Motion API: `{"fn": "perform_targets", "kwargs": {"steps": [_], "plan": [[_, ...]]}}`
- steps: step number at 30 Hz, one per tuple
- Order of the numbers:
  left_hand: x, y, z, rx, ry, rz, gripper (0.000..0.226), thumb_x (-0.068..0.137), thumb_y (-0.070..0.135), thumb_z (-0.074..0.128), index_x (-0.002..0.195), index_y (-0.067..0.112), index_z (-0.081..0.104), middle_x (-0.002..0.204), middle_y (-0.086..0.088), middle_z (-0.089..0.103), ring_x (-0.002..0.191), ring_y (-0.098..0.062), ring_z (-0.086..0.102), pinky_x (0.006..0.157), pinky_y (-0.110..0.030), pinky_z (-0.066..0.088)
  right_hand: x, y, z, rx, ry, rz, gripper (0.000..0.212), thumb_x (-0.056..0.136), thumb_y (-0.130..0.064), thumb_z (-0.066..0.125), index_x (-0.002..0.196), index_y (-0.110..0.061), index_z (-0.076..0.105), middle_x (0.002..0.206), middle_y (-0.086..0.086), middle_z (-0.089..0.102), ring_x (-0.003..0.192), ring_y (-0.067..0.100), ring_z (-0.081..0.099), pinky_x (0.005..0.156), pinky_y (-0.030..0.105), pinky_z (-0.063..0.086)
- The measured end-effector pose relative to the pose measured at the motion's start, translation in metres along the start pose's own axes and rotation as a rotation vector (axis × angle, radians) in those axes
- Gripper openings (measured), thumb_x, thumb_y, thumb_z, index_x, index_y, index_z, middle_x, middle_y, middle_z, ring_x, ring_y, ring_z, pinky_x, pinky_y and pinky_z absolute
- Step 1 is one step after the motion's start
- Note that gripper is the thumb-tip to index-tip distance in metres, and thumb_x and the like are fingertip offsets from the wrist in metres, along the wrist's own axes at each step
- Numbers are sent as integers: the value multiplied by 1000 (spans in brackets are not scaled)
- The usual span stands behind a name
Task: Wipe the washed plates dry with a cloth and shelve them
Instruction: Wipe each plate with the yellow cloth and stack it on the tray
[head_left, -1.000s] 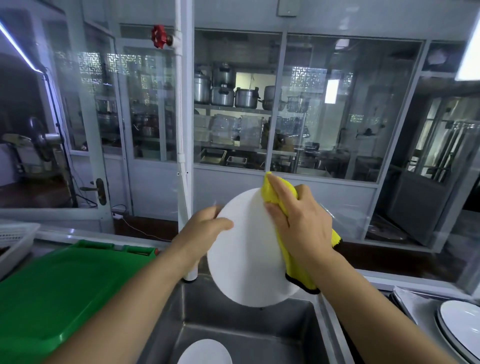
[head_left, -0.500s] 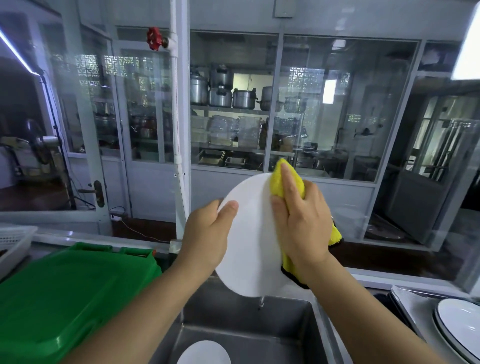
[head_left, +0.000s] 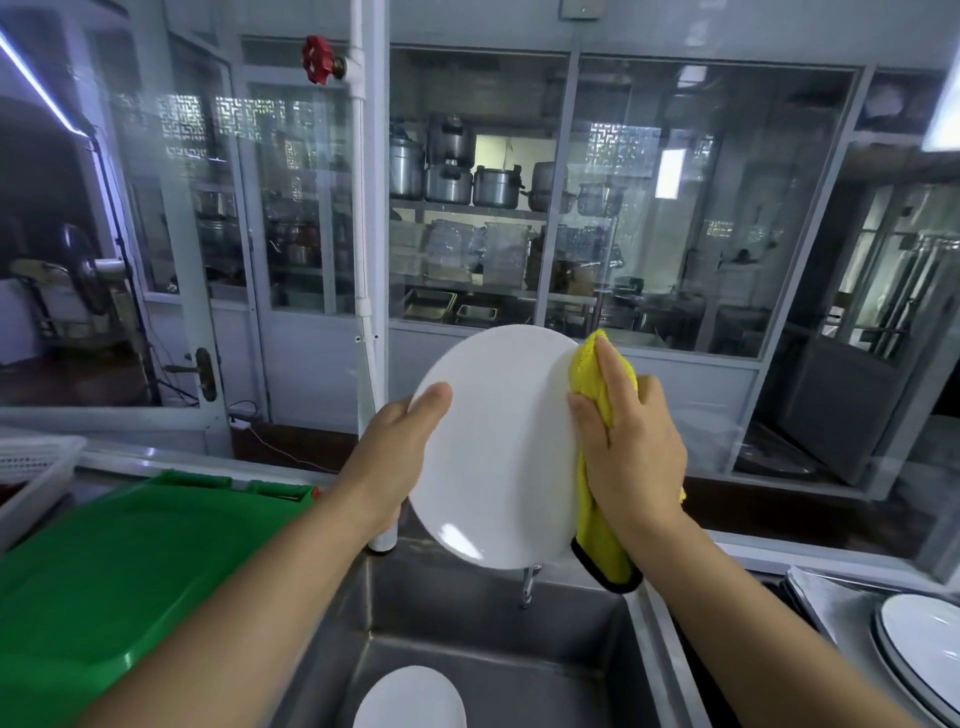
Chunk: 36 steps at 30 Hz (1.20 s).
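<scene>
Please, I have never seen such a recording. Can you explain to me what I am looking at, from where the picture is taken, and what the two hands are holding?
There is no machine here. A person wears a camera on the head, looking forward and down, so you see their own two arms. The left hand grips the edge of a white plate, held up over a steel sink. The right hand presses a yellow cloth against the plate's right edge to dry it. Another white plate lies in the sink. A green lid is on the left, and more plates are stacked at the far right. Behind the glass is a kitchen with pots on shelves.
</scene>
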<state>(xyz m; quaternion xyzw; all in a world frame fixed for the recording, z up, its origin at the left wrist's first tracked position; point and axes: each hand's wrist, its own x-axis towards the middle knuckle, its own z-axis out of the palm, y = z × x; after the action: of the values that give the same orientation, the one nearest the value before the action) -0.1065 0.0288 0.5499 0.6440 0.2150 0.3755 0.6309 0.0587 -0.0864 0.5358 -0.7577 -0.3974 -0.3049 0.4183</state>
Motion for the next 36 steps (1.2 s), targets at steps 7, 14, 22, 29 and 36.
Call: {"fn": "perform_targets", "kwargs": {"steps": [7, 14, 22, 29, 36], "plan": [[-6, -7, 17, -80, 38, 53, 38, 98, 44, 35, 87, 24, 66, 75, 12, 74, 77, -5, 69, 65, -21, 52, 15, -13, 6, -383, 86, -450, 53, 97, -42, 38, 145, -21, 38, 130, 11, 35, 104, 33, 38, 84, 44, 33], [-4, -6, 19, -123, 62, 92, 38, 99, 41, 36, 85, 23, 67, 77, 10, 74, 77, -7, 70, 71, -26, 52, 12, -23, 8, -360, 127, -313, 57, 94, -36, 42, 145, -12, 37, 125, 8, 34, 102, 30, 34, 84, 40, 27], [4, -8, 20, -259, 173, 73, 42, 97, 42, 41, 79, 17, 69, 71, 0, 73, 71, -17, 69, 67, -32, 53, -49, -48, 25, -294, 1, -646, 58, 89, -33, 56, 141, -11, 43, 118, 4, 49, 89, 29, 46, 71, 41, 38], [2, -7, 15, -316, 201, 55, 33, 98, 43, 40, 86, 24, 64, 72, 8, 73, 75, -15, 69, 69, -31, 52, -73, -14, 27, -224, -27, -806, 50, 88, -25, 56, 136, -21, 47, 117, 3, 56, 90, 28, 50, 74, 40, 39], [4, -7, 1, -177, 160, 57, 38, 97, 46, 40, 79, 28, 67, 73, 10, 73, 84, -18, 66, 80, -36, 52, -39, 35, 12, -337, 63, -669, 50, 88, -26, 51, 137, -26, 40, 120, 9, 41, 97, 34, 43, 80, 46, 36]]}}
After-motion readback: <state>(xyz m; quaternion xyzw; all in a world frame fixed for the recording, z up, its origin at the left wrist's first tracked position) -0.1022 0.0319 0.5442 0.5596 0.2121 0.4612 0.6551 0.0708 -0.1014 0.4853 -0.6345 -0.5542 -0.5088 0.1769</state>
